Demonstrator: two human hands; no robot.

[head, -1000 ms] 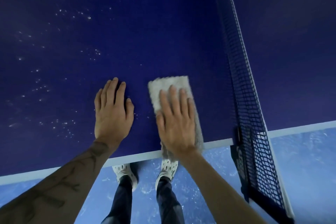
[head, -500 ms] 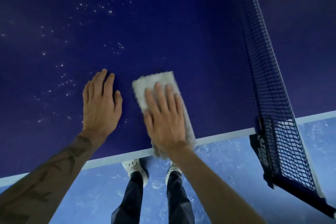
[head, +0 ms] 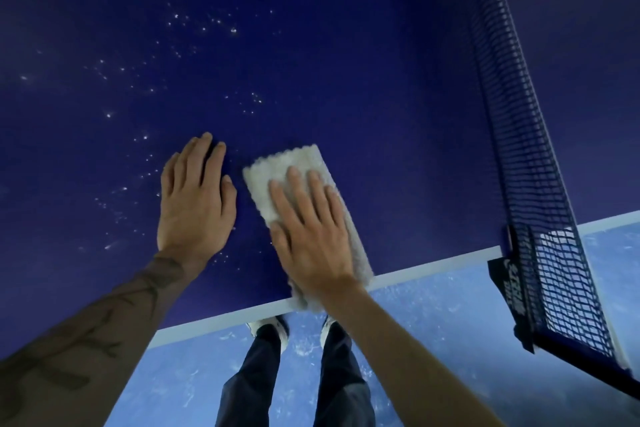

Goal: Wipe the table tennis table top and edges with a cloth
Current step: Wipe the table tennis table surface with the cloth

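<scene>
R hand [head: 311, 246] slid cloth [head: 298, 163] left, away from net [head: 526, 149]; L hand [head: 195, 204] too

I see the dark blue table tennis table top [head: 346, 62] filling the upper frame. White specks [head: 204, 24] dot its upper left. At centre a pale grey folded cloth [head: 277, 180] lies flat, overlapping the white edge stripe [head: 214, 324], with the right hand [head: 308, 236] flat on it. The left hand [head: 194, 204] rests flat just beside the cloth.

A pale grey rectangular microfibre cloth [head: 280, 165] with a scalloped far edge lies flat on the dark blue table tennis surface [head: 346, 80]. Its near end hangs over the white-striped edge [head: 214, 321]. Pale specks [head: 175, 15] dot the surface to the cloth's left.
</scene>
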